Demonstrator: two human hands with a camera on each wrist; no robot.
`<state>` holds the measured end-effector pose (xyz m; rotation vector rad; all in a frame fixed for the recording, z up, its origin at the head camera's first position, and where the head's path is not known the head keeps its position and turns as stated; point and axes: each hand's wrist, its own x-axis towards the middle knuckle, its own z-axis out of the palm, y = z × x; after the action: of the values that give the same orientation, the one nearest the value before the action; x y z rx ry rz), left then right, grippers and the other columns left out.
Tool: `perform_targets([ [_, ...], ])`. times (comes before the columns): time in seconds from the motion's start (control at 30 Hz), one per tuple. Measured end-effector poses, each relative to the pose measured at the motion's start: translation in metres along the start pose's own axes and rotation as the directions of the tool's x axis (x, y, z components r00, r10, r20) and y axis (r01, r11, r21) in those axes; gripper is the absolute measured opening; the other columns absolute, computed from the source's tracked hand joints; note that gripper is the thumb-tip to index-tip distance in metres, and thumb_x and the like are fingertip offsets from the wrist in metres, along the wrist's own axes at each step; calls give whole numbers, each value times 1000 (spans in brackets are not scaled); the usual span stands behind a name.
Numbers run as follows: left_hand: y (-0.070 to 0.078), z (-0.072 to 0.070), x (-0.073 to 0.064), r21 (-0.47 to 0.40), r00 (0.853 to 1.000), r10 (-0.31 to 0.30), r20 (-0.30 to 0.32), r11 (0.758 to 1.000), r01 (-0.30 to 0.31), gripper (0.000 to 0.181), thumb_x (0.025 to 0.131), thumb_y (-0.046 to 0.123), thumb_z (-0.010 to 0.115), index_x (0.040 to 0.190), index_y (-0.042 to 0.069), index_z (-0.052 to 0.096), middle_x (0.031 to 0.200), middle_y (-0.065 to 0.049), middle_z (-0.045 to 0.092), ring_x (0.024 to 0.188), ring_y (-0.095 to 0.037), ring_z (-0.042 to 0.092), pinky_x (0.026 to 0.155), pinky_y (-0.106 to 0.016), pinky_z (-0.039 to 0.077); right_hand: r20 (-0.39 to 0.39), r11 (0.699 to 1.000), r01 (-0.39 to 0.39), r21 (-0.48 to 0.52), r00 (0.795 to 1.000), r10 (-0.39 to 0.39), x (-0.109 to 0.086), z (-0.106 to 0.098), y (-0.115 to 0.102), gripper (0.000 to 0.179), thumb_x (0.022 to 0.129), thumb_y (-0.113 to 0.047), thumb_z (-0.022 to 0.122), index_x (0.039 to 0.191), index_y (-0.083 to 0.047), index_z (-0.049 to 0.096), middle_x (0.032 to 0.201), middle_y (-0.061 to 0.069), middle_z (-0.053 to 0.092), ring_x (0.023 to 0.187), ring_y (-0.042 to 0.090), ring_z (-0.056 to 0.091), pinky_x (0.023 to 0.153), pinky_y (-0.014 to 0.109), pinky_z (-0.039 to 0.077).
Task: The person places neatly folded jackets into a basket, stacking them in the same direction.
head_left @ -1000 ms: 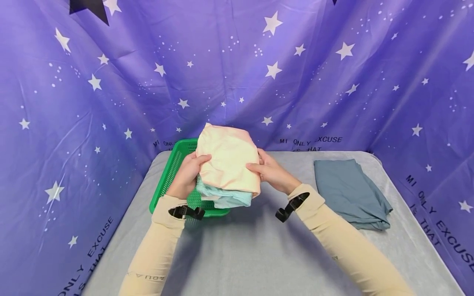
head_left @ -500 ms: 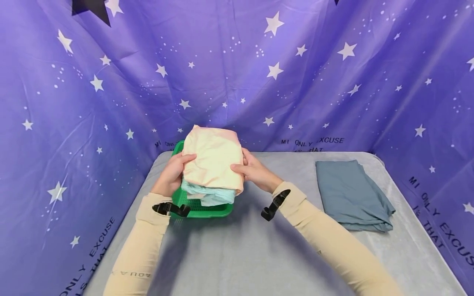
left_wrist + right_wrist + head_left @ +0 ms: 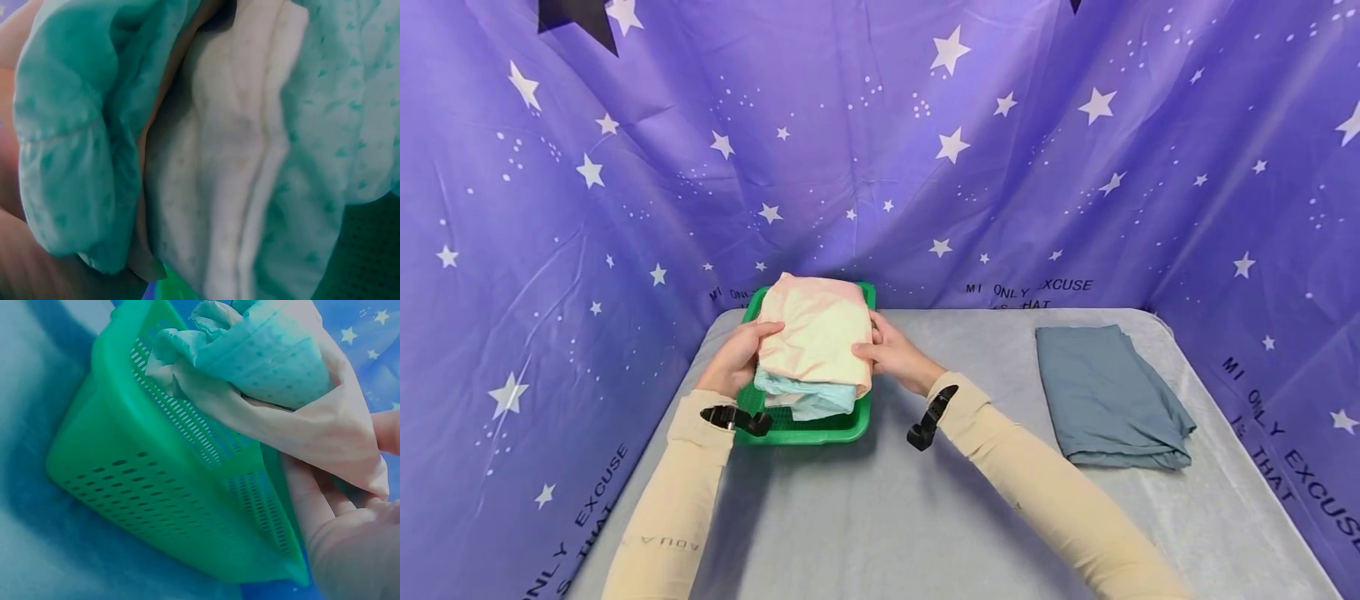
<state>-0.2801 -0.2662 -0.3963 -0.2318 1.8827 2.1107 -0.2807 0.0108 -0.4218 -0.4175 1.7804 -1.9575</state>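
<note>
Between both hands is a folded bundle of cloth, pale pink (image 3: 816, 329) on top with teal layers (image 3: 823, 402) showing beneath. My left hand (image 3: 739, 357) grips its left side, thumb lying on the pink face. On the opposite side my right hand (image 3: 901, 357) holds it, thumb on top and fingers underneath. The bundle overlaps the green plastic basket (image 3: 820, 436) in the head view. Up close in the left wrist view, dotted teal fabric (image 3: 62, 156) folds around a whitish layer (image 3: 212, 144). The right wrist view has the bundle over the basket's perforated wall (image 3: 137, 494).
A folded grey-blue cloth (image 3: 1108, 396) lies on the right side of the grey-covered table (image 3: 880, 517). Purple curtains (image 3: 865, 167) with white stars enclose the table at the back and both sides. Each wrist wears a black strap.
Both hands have carried the bundle left and slightly lower, so it now sits over the middle of the basket in the head view. The grey-blue cloth has stayed put.
</note>
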Motion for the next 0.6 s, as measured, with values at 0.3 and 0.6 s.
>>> perform_targets([
  [0.3, -7, -12, 14, 7, 998, -56, 31, 998, 56, 34, 107, 18, 52, 139, 7, 44, 81, 5, 69, 70, -9, 71, 71, -24, 61, -29, 997, -72, -19, 997, 71, 14, 1, 18, 78, 104, -7, 56, 165, -19, 9, 144, 16, 58, 92, 16, 69, 79, 34, 60],
  [0.6, -19, -20, 31, 5, 997, -70, 22, 998, 70, 28, 107, 20, 53, 132, 8, 50, 83, 3, 73, 71, -11, 74, 70, -26, 62, -75, 995, -99, -28, 992, 97, 24, 3, 23, 74, 105, -9, 54, 165, -17, 11, 150, 13, 54, 101, 21, 70, 81, 36, 60],
])
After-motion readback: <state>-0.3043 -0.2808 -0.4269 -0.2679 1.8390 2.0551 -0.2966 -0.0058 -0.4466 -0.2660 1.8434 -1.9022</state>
